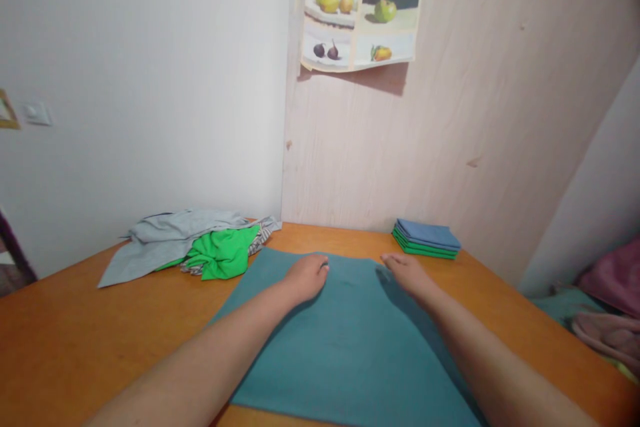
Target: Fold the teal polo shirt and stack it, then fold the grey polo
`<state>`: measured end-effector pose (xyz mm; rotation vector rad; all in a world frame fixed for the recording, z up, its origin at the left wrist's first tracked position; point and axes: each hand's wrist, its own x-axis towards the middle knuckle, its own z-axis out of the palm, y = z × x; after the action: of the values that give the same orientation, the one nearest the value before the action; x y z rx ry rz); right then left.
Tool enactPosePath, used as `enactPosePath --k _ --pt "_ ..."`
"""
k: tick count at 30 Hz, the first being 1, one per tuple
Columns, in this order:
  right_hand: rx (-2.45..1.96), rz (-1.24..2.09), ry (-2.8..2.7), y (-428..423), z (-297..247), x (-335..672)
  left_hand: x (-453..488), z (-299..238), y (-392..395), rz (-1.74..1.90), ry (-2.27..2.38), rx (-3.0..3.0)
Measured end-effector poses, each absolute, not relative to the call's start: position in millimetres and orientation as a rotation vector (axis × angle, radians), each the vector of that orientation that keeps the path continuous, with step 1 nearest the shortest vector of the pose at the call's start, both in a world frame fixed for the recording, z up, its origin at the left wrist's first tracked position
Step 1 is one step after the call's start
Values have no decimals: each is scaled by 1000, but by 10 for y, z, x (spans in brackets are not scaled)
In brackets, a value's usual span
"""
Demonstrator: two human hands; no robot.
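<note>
A teal cloth is spread nearly flat over the table, its near edge close to me. My left hand is over its far part, fingers curled in and closed; whether cloth is pinched in them is hidden. At the far right corner my right hand is closed, thumb and fingers together on the cloth's edge. Both forearms reach forward across the cloth, which casts a dark shadow under the right one.
On the orange-brown table, a loose heap at the far left holds a grey garment and a green one. A folded blue and green stack sits at the far right. Fruit pictures hang on the wall; pink fabric lies beyond the right edge.
</note>
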<state>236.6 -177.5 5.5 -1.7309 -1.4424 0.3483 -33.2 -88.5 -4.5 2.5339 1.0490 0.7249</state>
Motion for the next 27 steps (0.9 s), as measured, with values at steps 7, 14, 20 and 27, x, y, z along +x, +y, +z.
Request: enactPosePath --k 7,14,20,27 --pt "-1891 265 -1839 -1558 -154 1955 -226 -81 -986 378 1055 2834" --pt "-2201 165 -2059 -1574 -306 1958 -303 -153 -1000 226 1089 2775" --pt "-2195 168 -2057 -1575 -294 1966 -332 -142 -974 224 1209 2726" --pt "-2172 169 -2061 -1571 -300 1983 -354 -147 -963 193 1243 2694"
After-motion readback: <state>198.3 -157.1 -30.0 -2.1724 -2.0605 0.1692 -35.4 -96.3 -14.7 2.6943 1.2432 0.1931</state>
